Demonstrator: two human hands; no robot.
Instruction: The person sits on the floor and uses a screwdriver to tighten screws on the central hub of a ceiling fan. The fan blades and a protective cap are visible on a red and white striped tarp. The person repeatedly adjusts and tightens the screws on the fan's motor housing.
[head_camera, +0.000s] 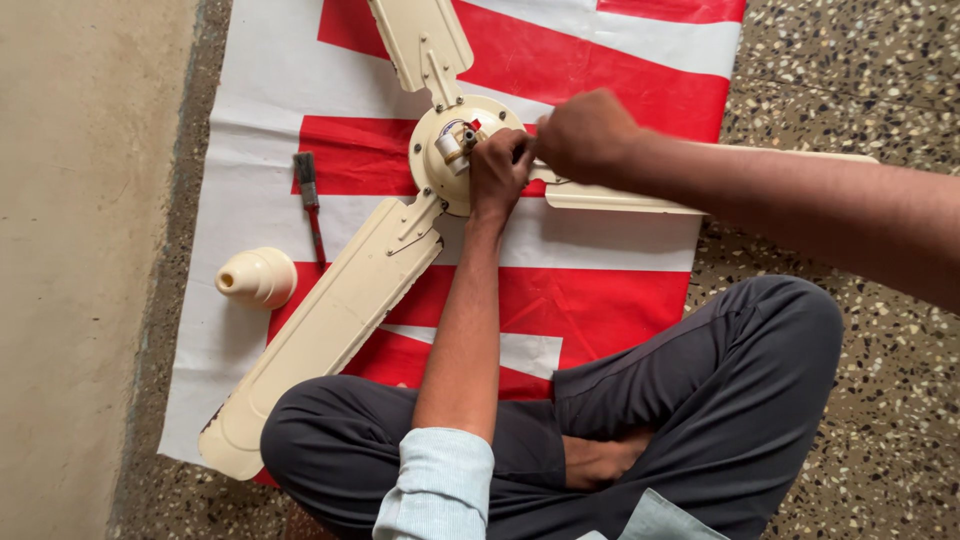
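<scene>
A cream ceiling fan lies on a red and white striped sheet (590, 290) on the floor. Its round motor hub (440, 170) has a short shaft and a small white capacitor (452, 147) on top. Three blades spread out: one to the lower left (320, 330), one to the top (420, 40), one to the right (640, 200). My left hand (497, 175) rests on the right side of the hub, fingers curled against it. My right hand (583, 133) is closed just beside it, at the hub's right edge; what it pinches is hidden.
A small tool with a dark red handle (311, 205) lies left of the hub. A cream bell-shaped fan cover (257, 277) lies further left on the sheet. My crossed legs in dark trousers (700, 400) fill the foreground. Speckled floor (860, 90) lies right, plain floor left.
</scene>
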